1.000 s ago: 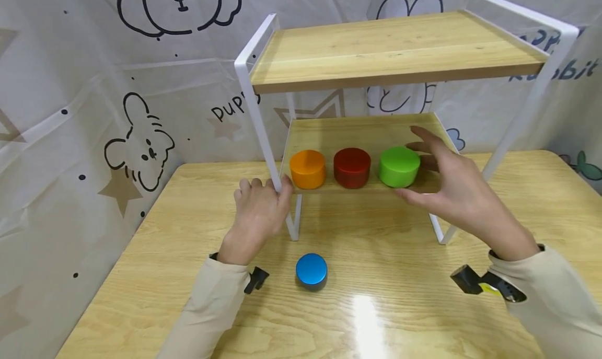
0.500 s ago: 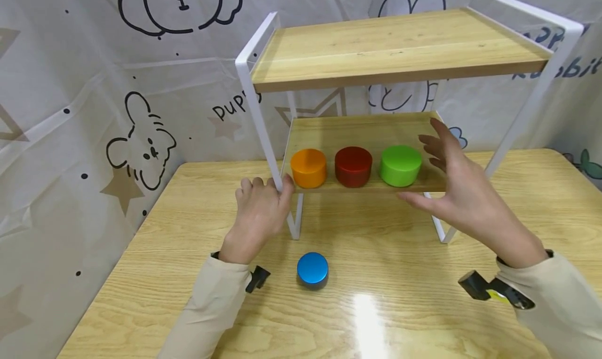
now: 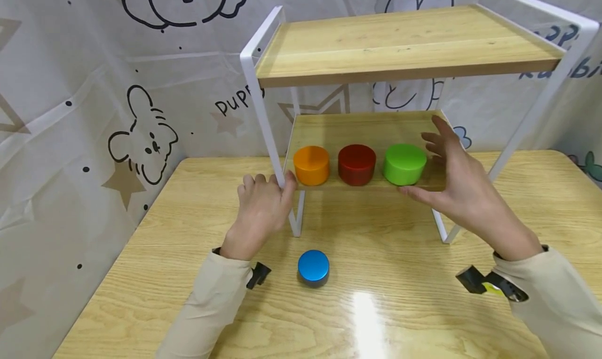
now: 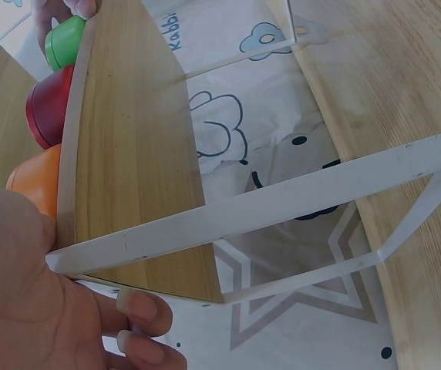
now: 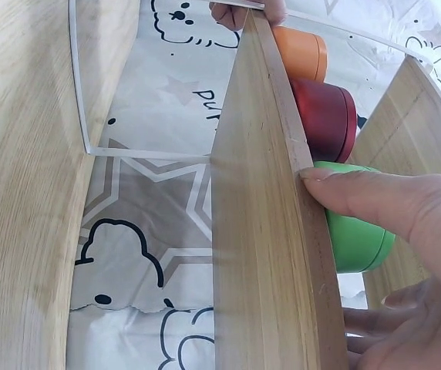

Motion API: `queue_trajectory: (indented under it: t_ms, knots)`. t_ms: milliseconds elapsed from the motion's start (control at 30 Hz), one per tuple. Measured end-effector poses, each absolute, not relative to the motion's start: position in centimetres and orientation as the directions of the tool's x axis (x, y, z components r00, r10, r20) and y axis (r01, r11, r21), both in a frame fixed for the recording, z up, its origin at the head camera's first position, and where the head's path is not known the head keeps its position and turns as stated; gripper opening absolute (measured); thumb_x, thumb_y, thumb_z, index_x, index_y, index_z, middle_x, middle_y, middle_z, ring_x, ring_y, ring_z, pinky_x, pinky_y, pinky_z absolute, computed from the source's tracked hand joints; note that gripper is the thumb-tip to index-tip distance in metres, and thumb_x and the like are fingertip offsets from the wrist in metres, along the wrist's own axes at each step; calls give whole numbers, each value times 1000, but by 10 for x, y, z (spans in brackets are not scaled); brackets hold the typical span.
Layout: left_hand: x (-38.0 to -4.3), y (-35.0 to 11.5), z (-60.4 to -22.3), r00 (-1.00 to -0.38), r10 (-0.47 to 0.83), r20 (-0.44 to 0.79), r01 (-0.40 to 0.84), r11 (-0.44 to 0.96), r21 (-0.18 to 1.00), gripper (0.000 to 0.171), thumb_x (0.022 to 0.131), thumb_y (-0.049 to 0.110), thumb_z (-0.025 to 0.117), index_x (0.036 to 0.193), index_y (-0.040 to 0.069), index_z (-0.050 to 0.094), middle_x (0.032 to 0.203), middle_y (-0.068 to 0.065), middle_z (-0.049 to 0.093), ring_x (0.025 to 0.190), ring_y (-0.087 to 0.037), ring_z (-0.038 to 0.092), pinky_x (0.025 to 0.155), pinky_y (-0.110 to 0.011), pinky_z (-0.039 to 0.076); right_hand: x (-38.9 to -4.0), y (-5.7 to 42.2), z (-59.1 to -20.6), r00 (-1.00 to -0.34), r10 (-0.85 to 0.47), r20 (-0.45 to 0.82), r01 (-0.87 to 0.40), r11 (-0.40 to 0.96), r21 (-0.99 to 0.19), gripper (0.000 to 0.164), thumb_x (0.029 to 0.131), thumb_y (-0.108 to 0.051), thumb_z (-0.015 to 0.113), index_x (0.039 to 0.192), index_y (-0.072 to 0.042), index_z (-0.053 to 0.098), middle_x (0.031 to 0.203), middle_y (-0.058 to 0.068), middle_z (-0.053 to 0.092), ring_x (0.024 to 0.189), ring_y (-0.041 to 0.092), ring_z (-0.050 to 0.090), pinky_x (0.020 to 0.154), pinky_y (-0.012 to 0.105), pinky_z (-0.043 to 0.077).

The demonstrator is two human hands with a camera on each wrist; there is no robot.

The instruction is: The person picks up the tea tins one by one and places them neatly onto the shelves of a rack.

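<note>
On the lower board of a two-tier shelf rack stand an orange cylinder, a dark red cylinder and a green cylinder in a row. My left hand grips the rack's white front-left post at the lower board, beside the orange cylinder; the left wrist view shows its fingers curled around the frame. My right hand spreads around the green cylinder's right side without gripping it. In the right wrist view its thumb lies at the board's front edge, in front of the green cylinder.
A blue cylinder stands on the wooden table in front of the rack. The rack's upper board overhangs the row. A printed cloth hangs behind and at the left.
My right hand has shifted slightly to the right, its fingers farther from the green cylinder. The head view has tilted a little. My left hand keeps its hold, and the cylinders stay in place.
</note>
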State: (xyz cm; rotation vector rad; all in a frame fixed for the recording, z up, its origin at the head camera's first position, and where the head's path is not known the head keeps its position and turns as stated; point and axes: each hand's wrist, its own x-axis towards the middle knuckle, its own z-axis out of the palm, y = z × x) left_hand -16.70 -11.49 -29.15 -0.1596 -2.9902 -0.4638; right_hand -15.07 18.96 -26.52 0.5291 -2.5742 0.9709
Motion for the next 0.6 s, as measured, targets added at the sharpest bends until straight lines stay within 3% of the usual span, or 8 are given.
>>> queue_trajectory:
  t_ms: [233,600]
  knots:
    - [-167,-115,-291,-989,88,119,121,943,311,65,101,43,7,75,6,53,76,-14,48,80,-36,37,69,-40,27,-155,190,-264,-884,-248,396,-441,722,-532,118,70,-17,87,154,-10,5,139,32,42,120,51,47,95,65,34]
    - [-168,-116,-290,-991,88,104,117,943,311,63,102,43,9,76,7,55,77,-14,49,81,-35,37,69,-40,27,-157,188,-260,-898,-251,363,-421,731,-537,116,70,-18,87,155,-13,8,140,29,43,122,48,46,97,65,33]
